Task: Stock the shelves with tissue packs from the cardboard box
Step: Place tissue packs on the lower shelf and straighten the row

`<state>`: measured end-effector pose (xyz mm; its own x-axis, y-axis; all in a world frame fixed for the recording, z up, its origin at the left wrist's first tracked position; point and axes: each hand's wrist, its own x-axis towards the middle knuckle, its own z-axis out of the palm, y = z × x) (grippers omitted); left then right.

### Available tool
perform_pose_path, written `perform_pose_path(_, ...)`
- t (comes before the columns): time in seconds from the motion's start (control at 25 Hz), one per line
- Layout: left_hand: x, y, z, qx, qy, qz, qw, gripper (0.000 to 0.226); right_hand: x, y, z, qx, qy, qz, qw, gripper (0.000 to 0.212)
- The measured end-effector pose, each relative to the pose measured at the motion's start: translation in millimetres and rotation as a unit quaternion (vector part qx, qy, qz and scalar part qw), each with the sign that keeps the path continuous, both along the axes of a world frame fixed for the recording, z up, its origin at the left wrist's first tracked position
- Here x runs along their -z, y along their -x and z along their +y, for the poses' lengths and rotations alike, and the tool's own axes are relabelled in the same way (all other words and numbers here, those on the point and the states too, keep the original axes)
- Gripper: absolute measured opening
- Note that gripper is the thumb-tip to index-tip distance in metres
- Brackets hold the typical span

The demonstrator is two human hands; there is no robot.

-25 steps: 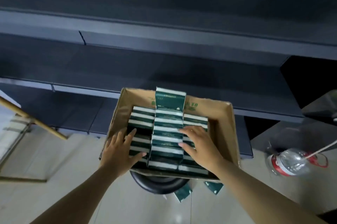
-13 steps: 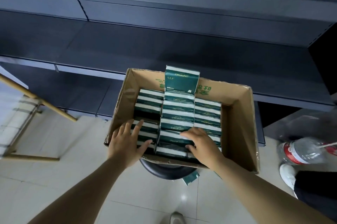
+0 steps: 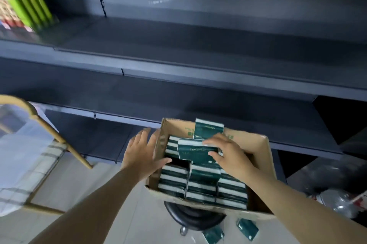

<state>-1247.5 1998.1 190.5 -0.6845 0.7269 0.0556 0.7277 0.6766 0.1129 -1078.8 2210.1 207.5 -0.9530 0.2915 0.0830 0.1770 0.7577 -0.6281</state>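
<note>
A cardboard box [image 3: 260, 156] sits on a black stool [image 3: 193, 218], filled with rows of dark green and white tissue packs [image 3: 200, 186]. My right hand [image 3: 226, 154] grips one tissue pack [image 3: 193, 151], lifted above the rows near the box's middle. One more pack [image 3: 208, 129] stands upright at the far wall of the box. My left hand [image 3: 143, 152] hovers at the box's left wall with fingers spread, holding nothing. Dark grey shelves [image 3: 178, 65] run across in front of me.
Green and red product boxes [image 3: 23, 3] stand on the upper shelf at far left. A wooden frame [image 3: 59, 136] with a white bag leans at left. Two tissue packs [image 3: 247, 229] lie on the floor under the stool. A plastic bottle [image 3: 337, 202] lies at right.
My right hand has taken hold of a pack and raised it out of the rows. My left hand has come off the packs to the box's left edge. The view has tilted up.
</note>
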Motion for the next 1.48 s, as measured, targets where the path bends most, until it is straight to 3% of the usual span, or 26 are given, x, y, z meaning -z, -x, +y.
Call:
perform_pose_path(0.36,-202,112,-77,0.077,-0.1,0.145,0.981,0.101,-200,102,-105,0.062,-0.064,0.16,0.983,0.031)
perform_pose_path(0.68,-324,224,-109,0.065,-0.194,0.236,0.95,0.102,-333,212,-151,0.04,-0.099,0.241,0.965,0.028)
perform_pose_path(1.04,-371,353,-105,0.022,-0.206,0.264,0.942,0.1,-391,352,-136,0.031,-0.13,0.283,0.95,0.027)
perform_pose_path(1.48,-390,522,-43,0.036,-0.13,0.265,0.955,0.1,-393,544,-102,0.072,-0.17,0.28,0.942,0.027)
